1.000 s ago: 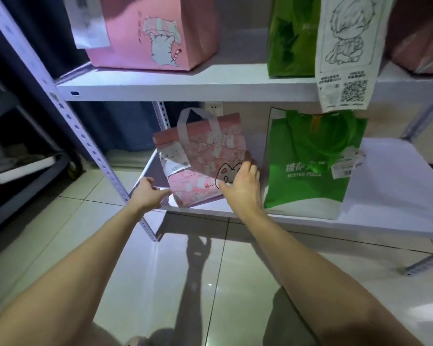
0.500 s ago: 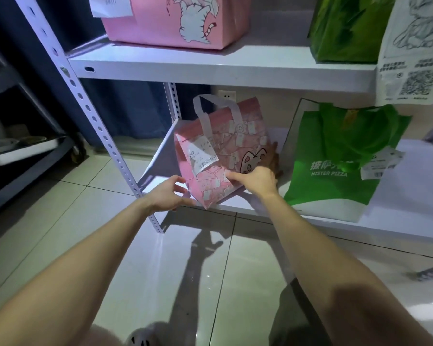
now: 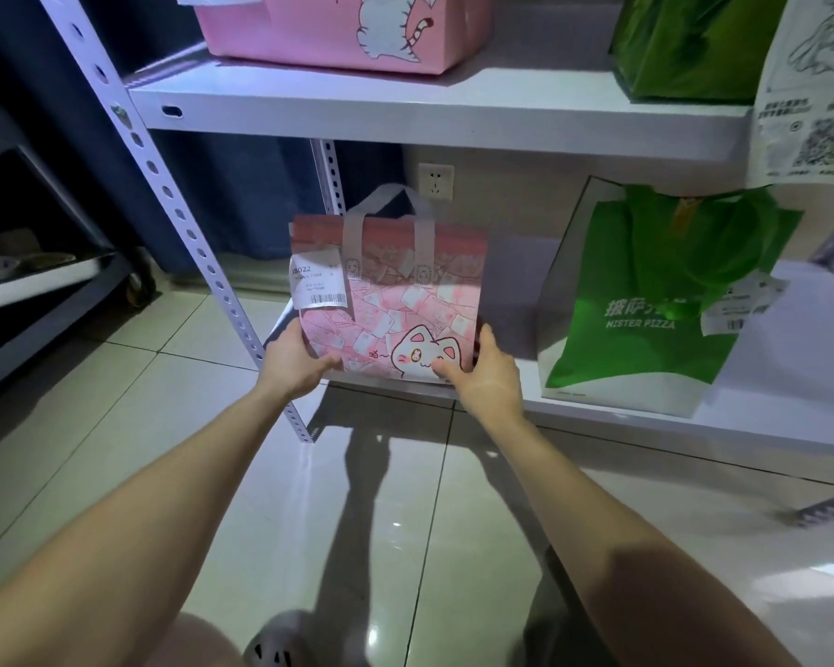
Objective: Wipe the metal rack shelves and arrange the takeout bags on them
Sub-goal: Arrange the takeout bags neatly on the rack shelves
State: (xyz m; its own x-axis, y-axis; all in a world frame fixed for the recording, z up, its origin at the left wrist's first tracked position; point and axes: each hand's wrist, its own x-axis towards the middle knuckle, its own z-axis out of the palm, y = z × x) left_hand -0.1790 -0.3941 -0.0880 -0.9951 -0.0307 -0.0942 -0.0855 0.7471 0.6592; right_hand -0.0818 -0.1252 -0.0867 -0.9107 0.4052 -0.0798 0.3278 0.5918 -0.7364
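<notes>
Upright and facing the camera, the small pink takeout bag with a white cartoon cat, pale strap handles and a white printed receipt (image 3: 391, 300) stands at the left front end of the white metal lower shelf (image 3: 785, 406), its bottom edge right at the shelf's front lip. The left hand (image 3: 295, 361) grips the bag's lower left corner, thumb curled across the front and fingers behind. The right hand (image 3: 485, 375) grips the lower right corner the same way, its thumb pressed beside the cat drawing.

Well to the right on the same shelf stands a green and white fabric bag printed MISTER PIZZA (image 3: 646, 305), apart from the pink one. A white wall socket (image 3: 435, 181) shows behind the handles. A grey perforated steel upright (image 3: 179, 219) slants down just beside the left hand.

Above, the white upper shelf (image 3: 405, 105) carries a large pink bag with a cat print (image 3: 319, 31) and a glossy green bag (image 3: 694, 40); a white paper sheet with a QR code (image 3: 812, 113) hangs over its edge. Below lies a pale tiled floor (image 3: 116, 402).
</notes>
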